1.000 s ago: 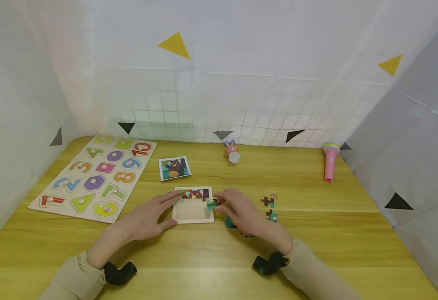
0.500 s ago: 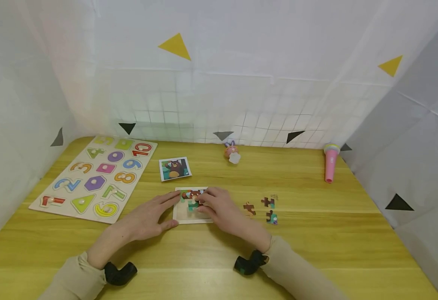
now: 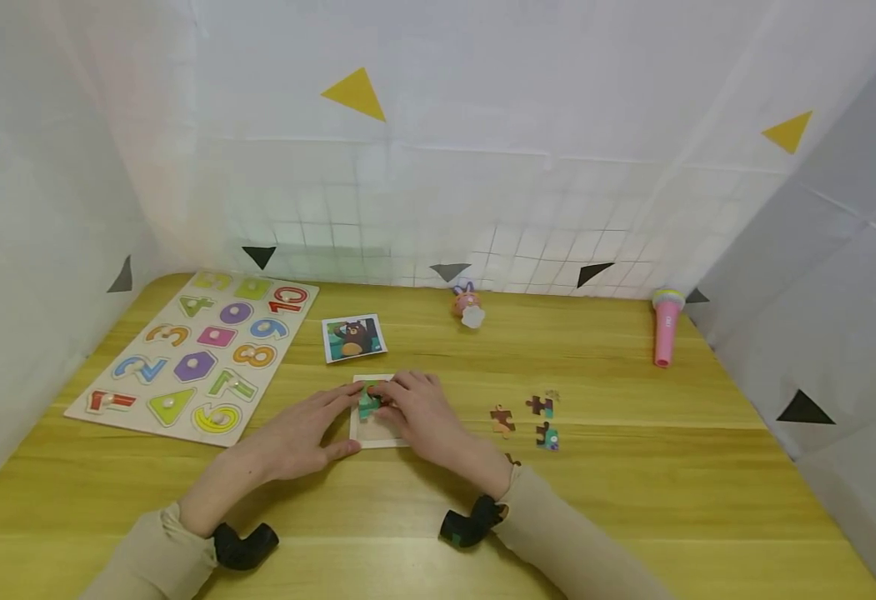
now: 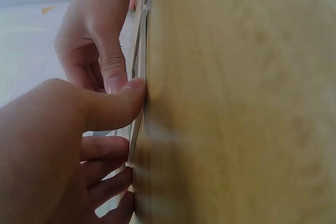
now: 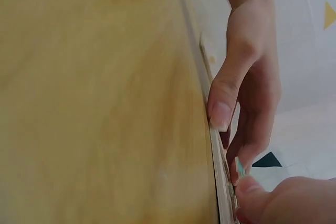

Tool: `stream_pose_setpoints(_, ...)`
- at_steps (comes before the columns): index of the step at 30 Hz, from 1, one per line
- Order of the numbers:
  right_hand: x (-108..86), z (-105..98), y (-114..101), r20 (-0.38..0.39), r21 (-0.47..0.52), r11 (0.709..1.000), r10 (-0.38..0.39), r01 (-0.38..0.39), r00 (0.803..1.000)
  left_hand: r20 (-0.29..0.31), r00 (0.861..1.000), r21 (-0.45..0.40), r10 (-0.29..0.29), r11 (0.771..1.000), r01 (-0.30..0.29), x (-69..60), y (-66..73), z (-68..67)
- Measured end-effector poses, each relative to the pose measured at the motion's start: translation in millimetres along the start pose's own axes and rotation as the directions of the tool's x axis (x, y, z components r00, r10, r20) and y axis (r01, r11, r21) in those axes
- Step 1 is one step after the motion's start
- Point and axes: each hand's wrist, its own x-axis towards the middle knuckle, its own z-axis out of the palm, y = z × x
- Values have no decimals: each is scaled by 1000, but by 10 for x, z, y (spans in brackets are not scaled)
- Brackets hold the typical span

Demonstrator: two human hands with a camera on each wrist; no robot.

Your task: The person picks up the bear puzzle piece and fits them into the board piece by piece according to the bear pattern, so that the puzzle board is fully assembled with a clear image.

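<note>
Resting left hand [image 3: 298,437] against left side of puzzle frame [image 3: 381,444] on wooden table [image 3: 377,517], spreading thumb toward near corner, fingers toward far one. Pinching teal puzzle piece [image 5: 240,166] between thumb and fingers of right hand [image 3: 426,417], holding it tilted at frame. Having loose pieces [image 3: 503,419] lying to right, picture card [image 3: 352,337] beyond frame, number board [image 3: 197,337] to left.

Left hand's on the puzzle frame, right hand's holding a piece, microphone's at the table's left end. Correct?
Wrong end: the microphone is at the right end of the table, per the head view. Left hand on the puzzle frame, right hand holding a piece: correct.
</note>
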Motion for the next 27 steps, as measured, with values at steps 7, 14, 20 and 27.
stream_pose_setpoints(7, -5, 52, 11, -13, 9, 1000, 9, -9, 1000, 7, 1000, -18, -3, 1000, 3, 3, 13, -2)
stream_pose_setpoints(14, -14, 58, 4, -24, 6, 1000, 19, -18, 1000, -7, 1000, -19, 18, 1000, -18, 7, 10, 0)
stream_pose_setpoints(20, -22, 87, 16, -58, -20, 1000, 4, -5, 998, -8, 1000, -5, 21, 1000, -21, 7, 3, -1)
stream_pose_setpoints(27, -22, 93, 10, -74, -20, 1000, 11, -12, 997, -2, 1000, -9, 17, 1000, -17, 9, 6, -6)
